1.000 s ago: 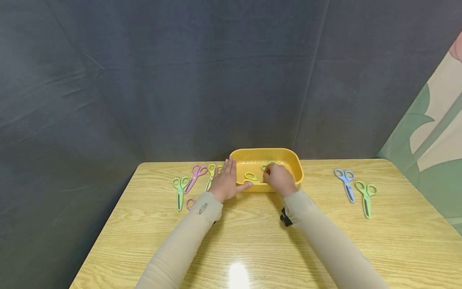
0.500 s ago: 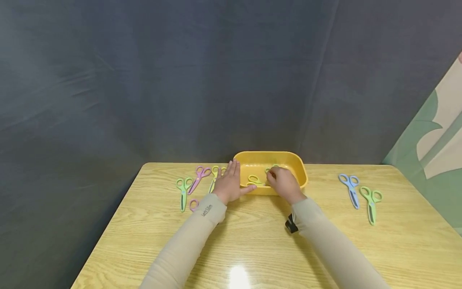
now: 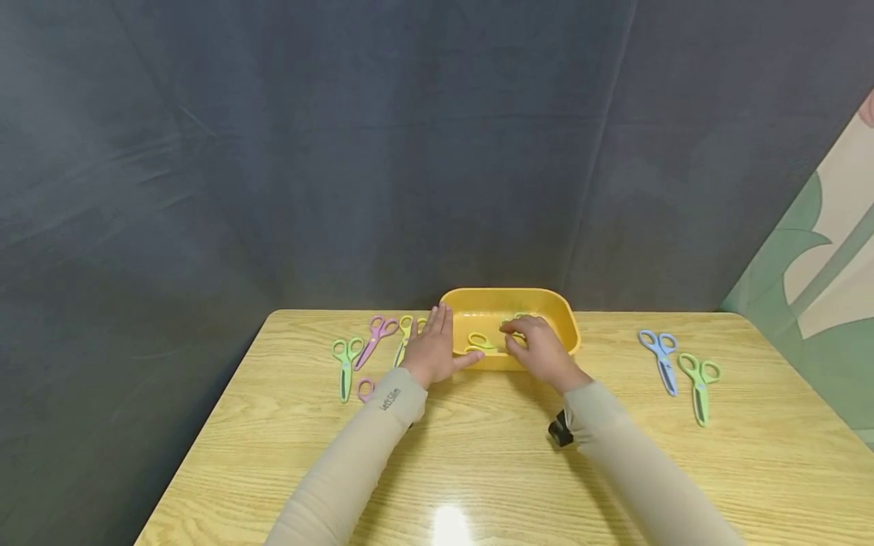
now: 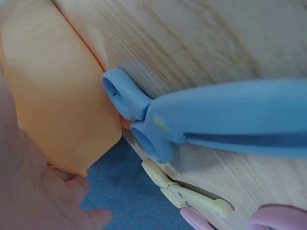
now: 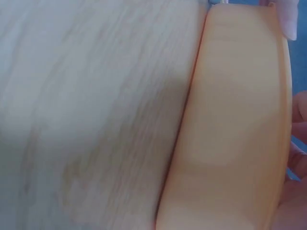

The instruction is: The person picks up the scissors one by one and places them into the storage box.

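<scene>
Dark creased cloth (image 3: 410, 152) backs a grainy wooden table (image 3: 478, 455). From my remote post, the head view shows yellow scissors (image 3: 488, 346) inside the smooth, round-cornered bin (image 3: 505, 302); left wrist adds chunky blue scissors (image 4: 225, 112) (unseen from the head) beside it. Left hand (image 3: 433, 350) splays against the bin's end, gripping nothing; right hand (image 3: 542, 350) hangs over it, thumb and fingers parted, nothing held that I see.

Open wood on the table (image 3: 478, 455) spans the near side between the two sleeves (image 3: 348, 474), and at right between the yellow tray (image 3: 501, 364) and the blue scissors (image 3: 662, 359). The dark curtain (image 3: 423, 152) bars the far side. Left of the tray, the left hand (image 3: 433, 349) and scattered scissors (image 3: 346, 364) crowd any approach (an awkward corner, from here); the right hand (image 3: 542, 353) obstructs the tray's near-right opening.
</scene>
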Tool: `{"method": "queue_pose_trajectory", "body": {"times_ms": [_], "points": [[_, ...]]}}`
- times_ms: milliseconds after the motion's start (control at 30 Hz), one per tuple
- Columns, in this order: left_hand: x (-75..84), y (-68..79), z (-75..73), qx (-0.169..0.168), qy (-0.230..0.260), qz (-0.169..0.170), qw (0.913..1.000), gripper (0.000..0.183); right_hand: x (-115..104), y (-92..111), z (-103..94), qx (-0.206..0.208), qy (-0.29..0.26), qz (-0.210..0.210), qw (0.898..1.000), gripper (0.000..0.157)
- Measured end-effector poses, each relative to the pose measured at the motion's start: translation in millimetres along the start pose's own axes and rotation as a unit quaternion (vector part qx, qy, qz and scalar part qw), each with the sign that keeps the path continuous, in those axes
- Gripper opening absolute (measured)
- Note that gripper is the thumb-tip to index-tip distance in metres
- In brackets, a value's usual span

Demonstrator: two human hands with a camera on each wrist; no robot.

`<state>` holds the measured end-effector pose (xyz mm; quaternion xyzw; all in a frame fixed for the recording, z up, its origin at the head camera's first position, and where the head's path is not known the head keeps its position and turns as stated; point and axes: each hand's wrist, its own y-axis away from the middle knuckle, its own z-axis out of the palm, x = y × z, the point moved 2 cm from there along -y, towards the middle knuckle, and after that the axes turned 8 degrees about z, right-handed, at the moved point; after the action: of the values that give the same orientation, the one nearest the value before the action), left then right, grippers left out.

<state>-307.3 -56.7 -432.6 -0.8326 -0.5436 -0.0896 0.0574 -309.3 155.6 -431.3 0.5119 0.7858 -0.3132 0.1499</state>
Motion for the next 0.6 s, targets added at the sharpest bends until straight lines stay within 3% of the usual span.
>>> {"method": "queue_pose_trajectory", "body": {"times_ms": [467, 600], "points": [[1.1, 1.5, -0.7, -0.003, 0.008, 0.000, 1.0000, 0.111, 6, 9, -20.8, -0.030, -0.001, 0.045, 0.999, 0.025], [0.7, 1.0, -0.4, 0.002, 0.005, 0.006, 1.0000, 0.111, 8, 10, -28.2, -0.019, 0.018, 0.048, 0.999, 0.025]]}}
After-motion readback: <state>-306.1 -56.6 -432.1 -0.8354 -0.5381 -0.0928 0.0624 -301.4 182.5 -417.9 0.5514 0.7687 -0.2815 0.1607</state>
